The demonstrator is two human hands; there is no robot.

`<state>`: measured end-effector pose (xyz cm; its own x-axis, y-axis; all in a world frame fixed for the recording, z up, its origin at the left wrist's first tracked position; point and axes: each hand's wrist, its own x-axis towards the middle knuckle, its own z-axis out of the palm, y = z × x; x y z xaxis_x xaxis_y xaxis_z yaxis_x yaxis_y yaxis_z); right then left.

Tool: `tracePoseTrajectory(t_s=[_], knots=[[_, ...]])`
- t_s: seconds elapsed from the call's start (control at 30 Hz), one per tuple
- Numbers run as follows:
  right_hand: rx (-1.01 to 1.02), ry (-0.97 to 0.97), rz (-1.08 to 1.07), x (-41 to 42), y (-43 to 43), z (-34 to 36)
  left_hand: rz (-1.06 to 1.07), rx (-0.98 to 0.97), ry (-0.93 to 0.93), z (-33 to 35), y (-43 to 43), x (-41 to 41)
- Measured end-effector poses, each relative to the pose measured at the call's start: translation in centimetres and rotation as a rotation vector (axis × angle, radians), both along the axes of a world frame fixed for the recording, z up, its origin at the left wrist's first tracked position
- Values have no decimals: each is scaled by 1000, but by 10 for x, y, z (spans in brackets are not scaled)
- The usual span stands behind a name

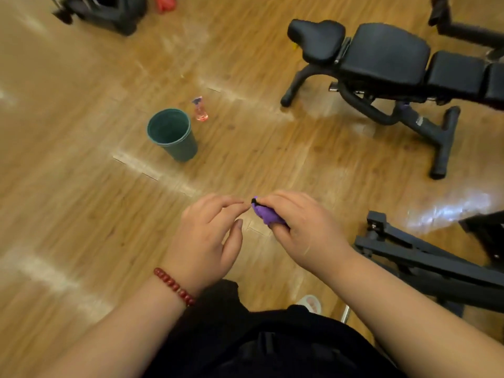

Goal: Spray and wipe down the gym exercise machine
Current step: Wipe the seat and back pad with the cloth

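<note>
Weight bench (381, 55), black, padded, adjustable type, sits upper right of frame on the wood floor (68, 132), well apart from my hands.

L to R otherwise:
- Top left corner: some black equipment (103, 15), blurred, can't tell what. A red item (163, 2) is just right of it at the top edge.
- Left of centre: green plastic bucket (188, 148), upright, mouth open to the camera.
- Just beside the bucket's upper right stands a pink spray bottle (201, 111) w/ a purple trigger head. Can't tell if the two touch.
- Lower centre: my left hand (207, 236), red bead bracelet (174, 287) on the wrist. Fingers are loosely bent and the thumb is apart from the index, so nothing is gripped. The index tip is just beside the cloth's dark tip; contact unclear.
- Purple cloth (266, 215) is bunched up small.
- My right hand (302, 227) is wrapped round the cloth, fingers over the top and thumb under. Both hands are close together, mid-air above the floor.
- Bottom centre: my black clothing (259, 345), w/ a light slipper (309, 302) peeking out.
- Lower right: dark metal frame of another machine (422, 257), partly cut off by the frame edge.
</note>
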<state>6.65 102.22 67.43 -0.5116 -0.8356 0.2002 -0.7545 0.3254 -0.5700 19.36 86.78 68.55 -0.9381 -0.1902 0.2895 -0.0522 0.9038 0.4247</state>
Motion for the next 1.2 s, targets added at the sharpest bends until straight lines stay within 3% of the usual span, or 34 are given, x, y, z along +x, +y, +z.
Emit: tracePoseTrajectory(t_s=[0.37,0.53,0.7,0.9,1.2], knots=[[-9,-82,170,75,-238,-11,161,-13,17,-7,-214,101],[-5,-95,222,81,-319,-7,199,-12,18,-7,-295,109],[-9,-126,263,47,-395,-6,226,-11,12,-10,-363,73],[37,-26,364,-39,-495,-3,256,-85,39,-13,-458,6],[85,-45,452,-148,-614,-2,286,-65,-54,-18,-566,-103]])
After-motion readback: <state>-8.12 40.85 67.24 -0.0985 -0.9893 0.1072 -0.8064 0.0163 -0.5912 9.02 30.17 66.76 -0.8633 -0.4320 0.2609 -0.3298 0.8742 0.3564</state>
